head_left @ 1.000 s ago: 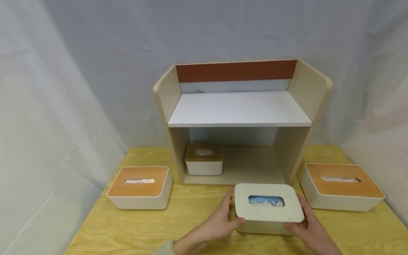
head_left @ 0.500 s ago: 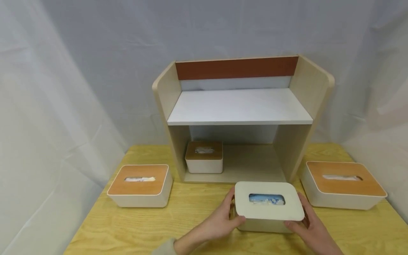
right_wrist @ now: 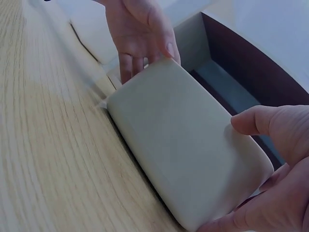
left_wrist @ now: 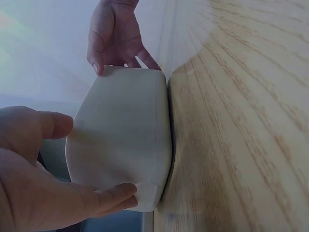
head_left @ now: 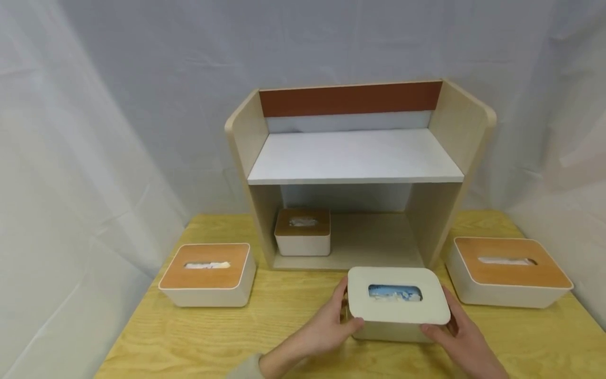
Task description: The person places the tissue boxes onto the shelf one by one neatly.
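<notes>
A cream tissue box (head_left: 395, 311) sits in front of the shelf, its long side toward me. Blue-and-white packaging shows through the slot in its lid. My left hand (head_left: 324, 330) grips its left end, thumb at the front corner and fingers along the side. At the opposite end my right hand (head_left: 461, 337) holds it the same way, thumb on the front face. In the left wrist view the front of the tissue box (left_wrist: 120, 125) stands low against the wood, a dark shadow line along its bottom edge. The right wrist view shows both thumbs near its upper rim.
Behind it stands a two-level shelf unit (head_left: 355, 158). A small wood-topped tissue box (head_left: 303, 245) occupies its lower left. Larger wood-topped tissue boxes flank it on the wooden table (head_left: 189, 347): one at left (head_left: 208, 297), one at right (head_left: 511, 295). White sheeting surrounds everything.
The scene has shifted slightly upward in the head view. Both hands keep their grip, and the tissue box holds its place in front of the shelf.
</notes>
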`<state>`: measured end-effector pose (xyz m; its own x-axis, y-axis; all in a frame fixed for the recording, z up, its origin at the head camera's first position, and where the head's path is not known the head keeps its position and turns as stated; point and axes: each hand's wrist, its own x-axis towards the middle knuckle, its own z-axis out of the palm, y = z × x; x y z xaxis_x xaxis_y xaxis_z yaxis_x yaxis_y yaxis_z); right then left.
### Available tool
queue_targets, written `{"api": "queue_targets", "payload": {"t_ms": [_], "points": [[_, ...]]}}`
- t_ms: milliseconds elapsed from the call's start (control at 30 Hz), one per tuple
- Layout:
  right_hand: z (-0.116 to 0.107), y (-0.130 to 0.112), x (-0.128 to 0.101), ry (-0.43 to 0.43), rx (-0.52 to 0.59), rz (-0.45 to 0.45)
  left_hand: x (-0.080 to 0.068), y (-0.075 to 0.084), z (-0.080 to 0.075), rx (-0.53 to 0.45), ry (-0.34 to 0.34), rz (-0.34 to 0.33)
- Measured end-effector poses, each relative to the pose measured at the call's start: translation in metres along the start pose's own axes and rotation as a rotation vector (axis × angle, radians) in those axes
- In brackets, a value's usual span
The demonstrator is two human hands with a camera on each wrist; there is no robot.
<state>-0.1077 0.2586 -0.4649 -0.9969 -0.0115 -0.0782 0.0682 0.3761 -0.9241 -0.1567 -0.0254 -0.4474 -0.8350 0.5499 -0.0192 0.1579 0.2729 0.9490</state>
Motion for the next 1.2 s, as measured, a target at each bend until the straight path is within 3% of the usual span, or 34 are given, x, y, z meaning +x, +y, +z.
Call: {"api": "queue_targets", "payload": {"t_ms": [333, 567, 800, 933, 1200], "points": [[0.007, -0.012, 0.009, 0.035, 0.042, -0.093, 0.009, -0.002, -0.007, 0.006, 0.030, 0.058], [0.008, -0.020, 0.025, 0.026, 0.101, -0.130, 0.025, -0.002, -0.017, 0.002, 0.064, 0.114], [0.011, -0.024, 0.045, 0.026, 0.138, -0.221, 0.042, -0.004, -0.029, 0.008, 0.094, 0.161], [0.012, -0.027, 0.055, 0.023, 0.139, -0.210, 0.051, -0.005, -0.035, 0.033, 0.107, 0.152], [0.012, -0.030, 0.067, 0.020, 0.175, -0.101, 0.055, -0.007, -0.041, 0.074, 0.148, 0.085]]}}
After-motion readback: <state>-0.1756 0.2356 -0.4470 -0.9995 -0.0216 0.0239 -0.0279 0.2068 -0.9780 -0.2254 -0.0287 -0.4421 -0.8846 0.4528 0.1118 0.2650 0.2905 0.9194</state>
